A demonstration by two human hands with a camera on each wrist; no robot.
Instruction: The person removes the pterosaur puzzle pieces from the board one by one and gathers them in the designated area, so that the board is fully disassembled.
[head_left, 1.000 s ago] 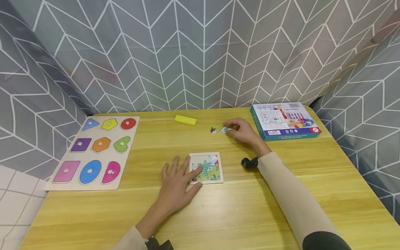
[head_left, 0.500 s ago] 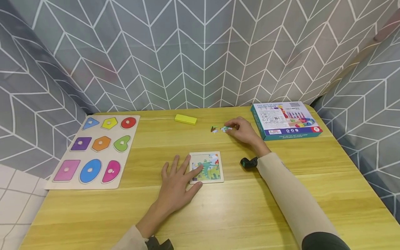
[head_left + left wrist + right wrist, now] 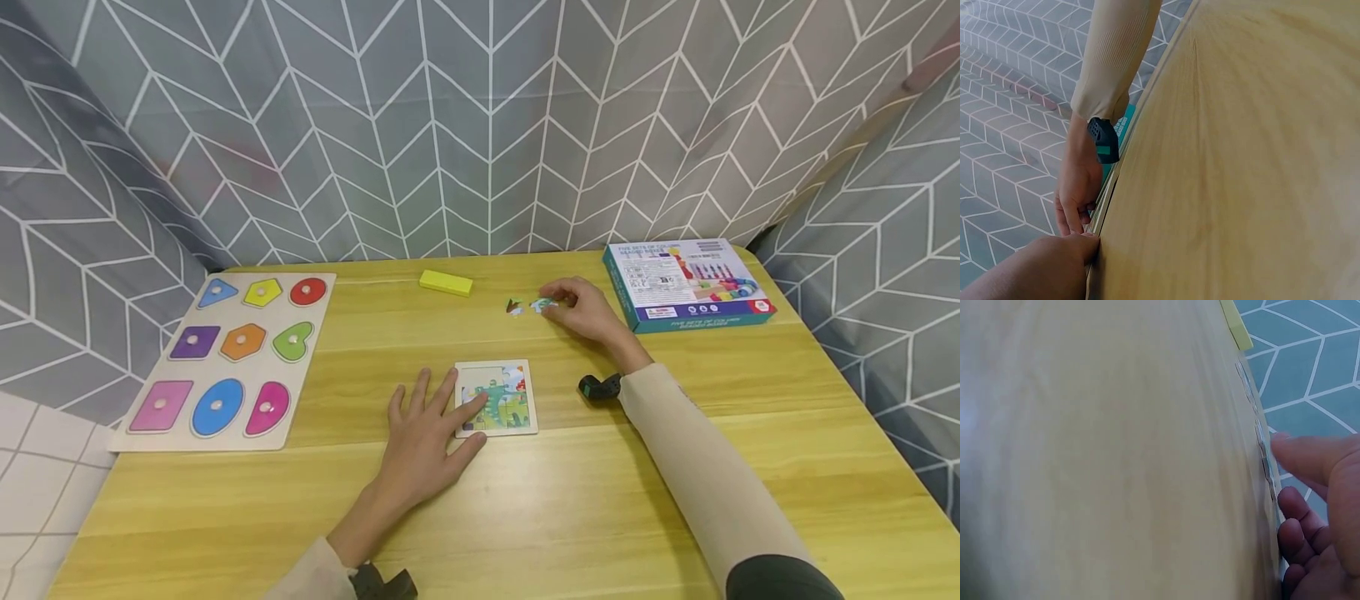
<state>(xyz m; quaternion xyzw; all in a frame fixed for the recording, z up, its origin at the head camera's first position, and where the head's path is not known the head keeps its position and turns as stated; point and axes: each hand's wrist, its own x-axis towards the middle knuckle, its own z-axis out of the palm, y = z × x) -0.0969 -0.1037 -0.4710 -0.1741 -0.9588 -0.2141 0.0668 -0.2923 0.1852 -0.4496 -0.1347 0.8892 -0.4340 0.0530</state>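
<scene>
In the head view, my left hand (image 3: 420,450) lies with fingers spread at the left side of a small framed jigsaw puzzle (image 3: 480,377). Its index finger and thumb reach over the frame. The picture shows a green dinosaur, and bare board shows at the upper left. Farther back, my right hand (image 3: 588,312) has curled fingers and pinches a loose jigsaw piece (image 3: 540,306) low at the tabletop. Another jigsaw piece (image 3: 513,307) lies just left of it. From the right wrist, the right hand's fingertips (image 3: 1280,440) appear right at the pieces' edge.
On the left lies a wooden shape board (image 3: 307,383) with knobbed coloured shapes. A yellow block (image 3: 446,283) sits near the back edge of the table (image 3: 600,517). A beaded-boxes carton (image 3: 690,287) stands right of my right hand. Patterned grey curtain (image 3: 480,125) encloses the table.
The head view has tilted slightly, shifting the scene a little upward. Both hands keep their places, the left at the puzzle and the right at the loose piece.
</scene>
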